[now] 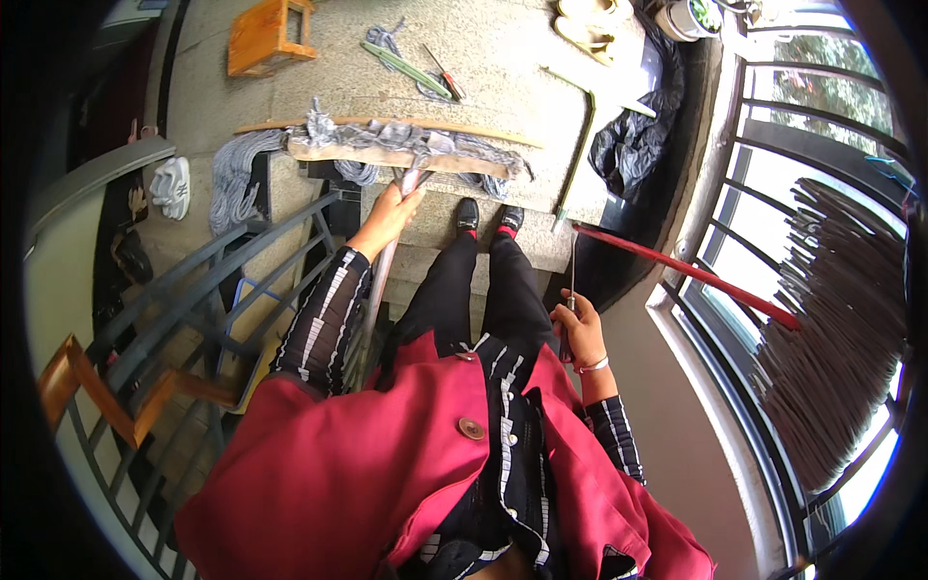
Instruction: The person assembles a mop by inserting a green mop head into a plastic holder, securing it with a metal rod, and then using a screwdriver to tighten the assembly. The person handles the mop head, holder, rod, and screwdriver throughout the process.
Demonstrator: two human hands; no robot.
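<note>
My left hand (390,220) is closed around the pale handle (380,290) of a mop, close below its head. The mop head (387,155) is a long, worn bar with ragged grey cloth strips along it, lying crosswise in front of my feet. To the right, my right hand (583,336) grips a screwdriver (572,275) with its thin shaft pointing away from me; the fingers partly cover its dark handle. A coil of grey mop yarn (237,184) lies left of the mop head. Beyond it on the floor are a red-handled screwdriver (449,77) and a green plastic strip (406,70).
A metal stair railing (261,242) runs at the left, near white shoes (171,187). A wooden stool (261,41) stands far left. At the right are a green T-shaped frame (583,145), a black plastic bag (633,145) and a red-handled broom (696,275) by barred windows.
</note>
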